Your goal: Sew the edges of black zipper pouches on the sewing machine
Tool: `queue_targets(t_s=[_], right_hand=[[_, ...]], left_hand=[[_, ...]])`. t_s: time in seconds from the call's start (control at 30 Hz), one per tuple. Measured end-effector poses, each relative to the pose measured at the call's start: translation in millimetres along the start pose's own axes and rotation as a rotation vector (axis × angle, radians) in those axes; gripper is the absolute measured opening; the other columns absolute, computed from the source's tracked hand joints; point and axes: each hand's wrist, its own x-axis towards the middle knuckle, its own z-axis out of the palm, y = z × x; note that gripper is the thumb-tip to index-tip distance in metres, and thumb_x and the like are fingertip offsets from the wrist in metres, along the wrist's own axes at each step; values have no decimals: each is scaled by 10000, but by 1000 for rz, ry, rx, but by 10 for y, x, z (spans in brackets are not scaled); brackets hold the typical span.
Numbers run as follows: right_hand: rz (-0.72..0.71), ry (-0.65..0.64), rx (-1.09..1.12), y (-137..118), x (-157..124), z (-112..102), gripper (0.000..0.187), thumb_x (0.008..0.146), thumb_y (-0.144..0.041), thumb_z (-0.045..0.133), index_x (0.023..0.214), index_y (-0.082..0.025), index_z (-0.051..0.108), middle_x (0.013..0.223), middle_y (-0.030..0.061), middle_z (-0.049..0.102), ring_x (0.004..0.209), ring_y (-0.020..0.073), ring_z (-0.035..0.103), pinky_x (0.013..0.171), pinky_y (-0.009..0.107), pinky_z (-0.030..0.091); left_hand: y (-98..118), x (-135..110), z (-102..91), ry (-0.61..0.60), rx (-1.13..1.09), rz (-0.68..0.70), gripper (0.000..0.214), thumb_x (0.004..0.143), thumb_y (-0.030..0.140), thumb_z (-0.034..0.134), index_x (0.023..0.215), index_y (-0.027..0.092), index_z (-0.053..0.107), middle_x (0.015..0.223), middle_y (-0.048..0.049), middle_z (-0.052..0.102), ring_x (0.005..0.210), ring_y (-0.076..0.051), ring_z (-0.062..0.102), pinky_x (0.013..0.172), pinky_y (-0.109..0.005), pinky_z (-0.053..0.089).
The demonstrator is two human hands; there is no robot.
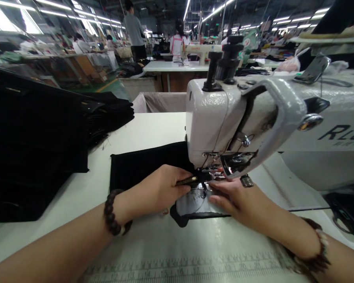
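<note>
Fingers point(183, 191) of the left hand point(159, 188) pinch the zipper point(187, 181) beside the machine point(209, 114)

Nearest to the viewer, a ruler scale point(179, 271) runs across the pale table point(153, 243). Each wrist wears a beaded bracelet, a dark one point(109, 212) on the left and a mixed brown and light one point(323, 249) on the right.

With thumb and forefinger, the left hand grasps the zipper, whose gold-coloured teeth are visible between them. The zipper points toward the foot of the machine, just left of it. On the other side is the right hand point(242, 200), with its fingers bent at the metal plate point(194, 202); they are partly hidden by the machine, so I cannot tell whether they grip something.

Behind the left hand, black cloth point(144, 163) lies flat and reaches to the machine head. To the left is a large pile of folded black pieces point(32, 137).

Farther, beyond the table edge, a second machine point(202, 53) stands on a white table point(177, 67). Near it are one person in grey point(134, 31), upright, and another in white with pink straps point(177, 43). Long lamps point(218, 11) shine from above.
</note>
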Motion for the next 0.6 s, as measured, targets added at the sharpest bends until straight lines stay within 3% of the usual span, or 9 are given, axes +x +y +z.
queue_targets(t_s=[0.07,0.13,0.23,0.3,0.4,0.6], right_hand=[[-91,-184,175,17,-14,-157,342,912,-303,406,638,-176,565,703,25,581,660,135,526,639,275,410],[-149,-246,225,26,-41,-269,432,931,-331,359,558,-177,514,620,-1,544,601,117,498,620,266,398],[-94,-49,63,-7,-82,-238,434,932,-363,330,623,-171,567,656,37,555,644,157,506,601,298,394],[-94,63,-67,-60,-93,-112,390,918,-395,350,825,-143,632,756,88,578,700,198,521,607,329,410],[-141,34,-176,-131,-82,78,387,895,-392,415,1031,-85,608,793,110,585,707,210,535,613,339,433],[-158,66,-310,-138,-22,165,323,898,-327,444,982,-67,614,710,77,595,668,175,553,594,297,434]], left_hand=[[123,-47,100,43,187,107,366,875,134,290,1047,66,606,1011,-80,660,910,-140,614,819,-251,489],[266,-104,236,89,345,180,368,819,134,347,1040,-9,603,1079,-171,622,1003,-210,584,887,-325,462],[393,-169,386,145,557,221,388,719,139,454,1032,-33,604,1109,-204,598,1048,-268,557,952,-360,406],[397,-187,415,155,607,227,395,708,166,469,1039,-1,605,1117,-175,601,1063,-255,545,977,-344,371],[345,-188,404,163,610,228,394,728,181,450,1059,19,593,1138,-148,592,1095,-239,516,1005,-340,323],[260,-155,414,163,631,209,363,785,157,405,1086,25,559,1155,-140,574,1100,-209,508,1012,-335,298]])
